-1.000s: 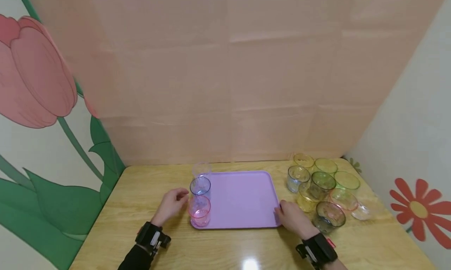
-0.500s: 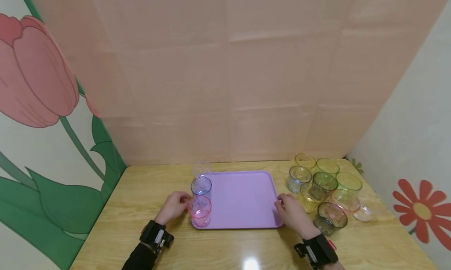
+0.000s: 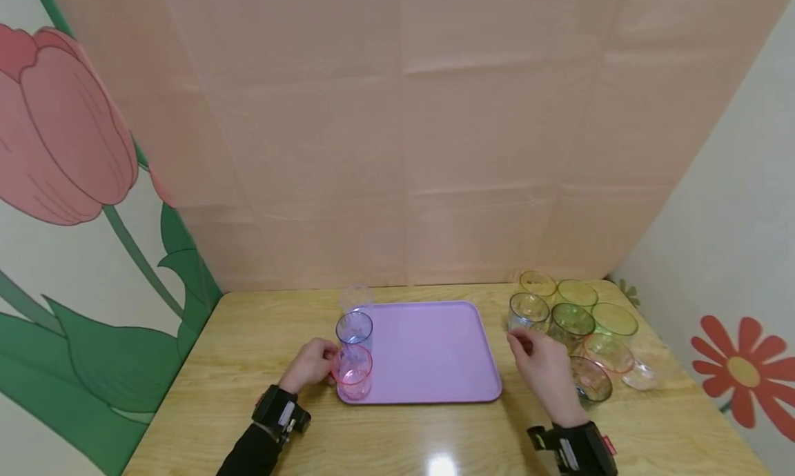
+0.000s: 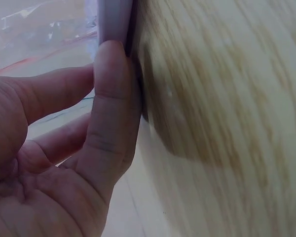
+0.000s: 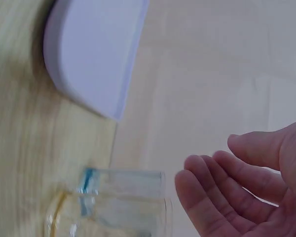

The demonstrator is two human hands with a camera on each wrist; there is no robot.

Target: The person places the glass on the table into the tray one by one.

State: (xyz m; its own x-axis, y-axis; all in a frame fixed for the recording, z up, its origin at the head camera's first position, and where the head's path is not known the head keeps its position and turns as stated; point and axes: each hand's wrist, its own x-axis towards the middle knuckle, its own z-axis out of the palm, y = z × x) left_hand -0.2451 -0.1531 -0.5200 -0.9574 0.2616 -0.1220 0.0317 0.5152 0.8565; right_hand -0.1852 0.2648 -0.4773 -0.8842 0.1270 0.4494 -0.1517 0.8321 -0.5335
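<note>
A lilac tray (image 3: 428, 352) lies on the wooden table, with a pink glass (image 3: 354, 376) and a bluish glass (image 3: 355, 331) upright along its left side. My left hand (image 3: 310, 362) is at the tray's left edge beside the pink glass. In the left wrist view, straight fingers (image 4: 111, 108) touch the tray's rim. Right of the tray, my right hand (image 3: 542, 365) hovers in front of the cluster of glasses, overlapping some in the head view. Its fingers bend loosely and hold nothing; a blue-based glass (image 5: 123, 185) shows below them in the right wrist view.
A pale clear glass (image 3: 357, 298) stands at the tray's back left corner. On the right are several coloured glasses, among them a green one (image 3: 571, 324), a reddish-rimmed one (image 3: 609, 352) and a dark one (image 3: 593, 379). A paper-covered wall (image 3: 397, 186) rises behind the table.
My right hand has left the tray's right edge and moved right, towards the glasses. The left hand has shifted slightly right, up against the tray's left edge.
</note>
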